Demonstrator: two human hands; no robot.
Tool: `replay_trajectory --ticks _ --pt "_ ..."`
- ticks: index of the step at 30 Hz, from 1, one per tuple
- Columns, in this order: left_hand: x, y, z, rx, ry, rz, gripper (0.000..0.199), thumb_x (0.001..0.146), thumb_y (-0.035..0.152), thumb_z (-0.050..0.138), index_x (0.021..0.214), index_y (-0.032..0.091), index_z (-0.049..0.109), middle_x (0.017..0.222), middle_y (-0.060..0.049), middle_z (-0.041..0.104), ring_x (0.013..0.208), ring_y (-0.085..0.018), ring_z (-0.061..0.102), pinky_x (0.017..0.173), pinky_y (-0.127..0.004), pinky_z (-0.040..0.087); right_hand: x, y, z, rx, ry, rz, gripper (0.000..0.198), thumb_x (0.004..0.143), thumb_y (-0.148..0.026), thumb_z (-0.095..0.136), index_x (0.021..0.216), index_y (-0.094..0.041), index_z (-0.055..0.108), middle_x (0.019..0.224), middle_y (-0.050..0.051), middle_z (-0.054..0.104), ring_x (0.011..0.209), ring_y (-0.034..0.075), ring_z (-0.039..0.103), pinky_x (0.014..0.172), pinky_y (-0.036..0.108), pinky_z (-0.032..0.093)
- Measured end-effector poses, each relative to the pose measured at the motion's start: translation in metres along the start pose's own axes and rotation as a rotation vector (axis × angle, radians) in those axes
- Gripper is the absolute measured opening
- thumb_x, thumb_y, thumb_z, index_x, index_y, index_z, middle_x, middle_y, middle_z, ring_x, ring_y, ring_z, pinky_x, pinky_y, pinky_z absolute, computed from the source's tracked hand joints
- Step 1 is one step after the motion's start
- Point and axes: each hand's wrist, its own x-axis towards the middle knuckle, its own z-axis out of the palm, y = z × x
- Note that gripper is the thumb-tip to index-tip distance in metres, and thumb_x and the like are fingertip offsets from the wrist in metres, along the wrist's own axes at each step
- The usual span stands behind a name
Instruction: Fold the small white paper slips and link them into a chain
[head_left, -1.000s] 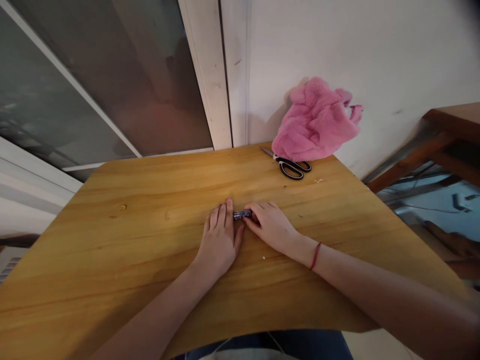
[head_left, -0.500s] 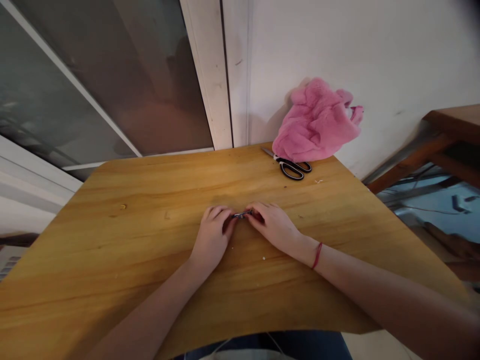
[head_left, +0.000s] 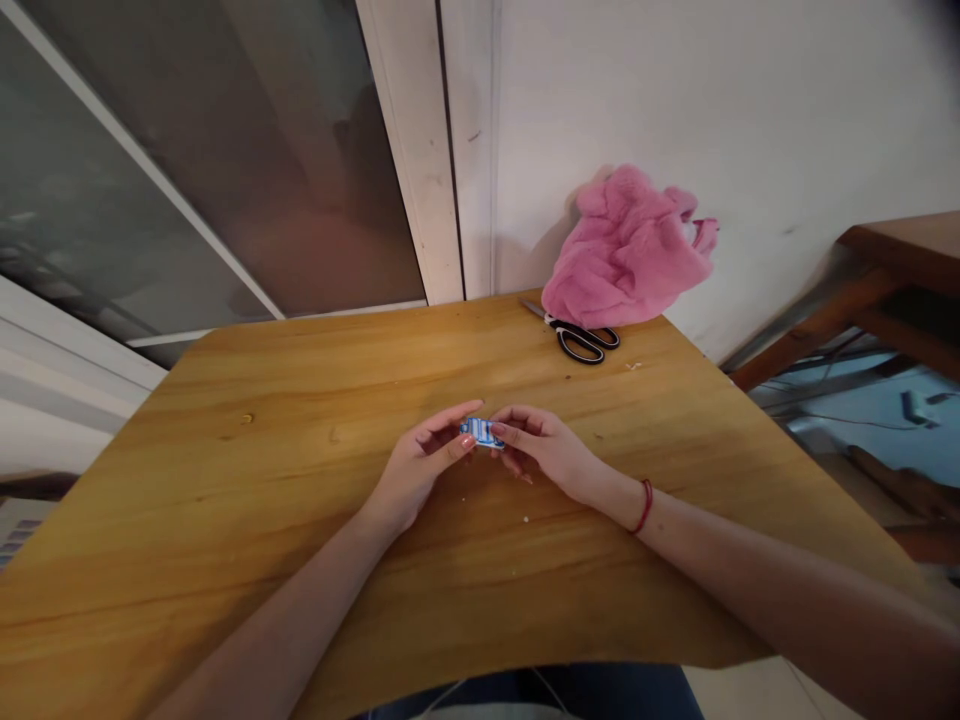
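Observation:
A small flat blue-and-white piece (head_left: 481, 432) is held between my two hands, a little above the middle of the wooden table (head_left: 337, 580). My left hand (head_left: 420, 455) pinches its left end, thumb on the upper face and index finger stretched out beyond it. On its right end is the thumb of my right hand (head_left: 555, 450), with the other fingers curled beneath and behind. The face turned up shows blue stripes or markings, too small to make out. Part of the piece is covered by my thumbs.
At the table's back right lie black-handled scissors (head_left: 581, 340), partly under a pink fluffy cloth (head_left: 626, 250) against the white wall. Small crumbs and scraps (head_left: 247, 418) are scattered on the tabletop. A glass sliding door (head_left: 300, 150) borders the far left; another wooden table (head_left: 900, 250) stands at right.
The piece has been turned over or tilted, from a thin dark edge to a blue-and-white face. My thumbs have come on top, and my left index finger has stretched out.

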Motion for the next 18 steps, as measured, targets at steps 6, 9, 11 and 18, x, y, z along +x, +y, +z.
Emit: replay_trajectory --ticks 6,9,11,18 --pt "-0.0023 0.0006 0.0029 -0.030 -0.050 -0.039 0.044 0.069 0.025 0.069 0.112 0.021 0.062 0.087 -0.003 0.067 0.075 -0.014 0.059 0.068 -0.027 0.047 -0.0008 0.0007 0.0031 0.142 -0.013 0.025 0.023 0.077 -0.037 0.062 0.079 -0.016 0.054 0.069 -0.002 0.058 0.045 0.004 0.048 0.036 0.017 0.034" --pt "-0.0028 -0.0020 0.0033 0.011 -0.024 -0.019 0.037 0.071 0.025 0.068 0.108 0.021 0.064 0.093 -0.004 0.068 0.079 -0.015 0.060 0.079 -0.031 0.046 -0.0008 0.0013 0.0028 0.119 -0.019 0.028 0.023 0.078 -0.037 0.062 0.082 -0.016 0.054 0.069 -0.002 0.058 0.044 0.005 0.048 0.037 0.018 0.034" --pt "-0.0028 -0.0034 0.0031 0.018 -0.008 0.000 0.033 0.072 0.026 0.068 0.105 0.020 0.065 0.098 -0.004 0.068 0.084 -0.016 0.061 0.085 -0.033 0.045 -0.0009 0.0023 0.0022 0.081 -0.010 0.011 0.023 0.079 -0.037 0.060 0.087 -0.016 0.054 0.070 -0.002 0.058 0.045 0.005 0.049 0.039 0.018 0.036" --pt "-0.0006 -0.0053 0.0037 0.022 0.065 0.012 0.029 0.073 0.027 0.066 0.101 0.020 0.066 0.101 -0.004 0.067 0.089 -0.016 0.059 0.083 -0.031 0.046 -0.0057 0.0066 0.0043 -0.152 0.023 -0.138 0.032 0.081 -0.035 0.058 0.109 -0.021 0.050 0.085 0.000 0.058 0.055 0.007 0.051 0.050 0.021 0.044"
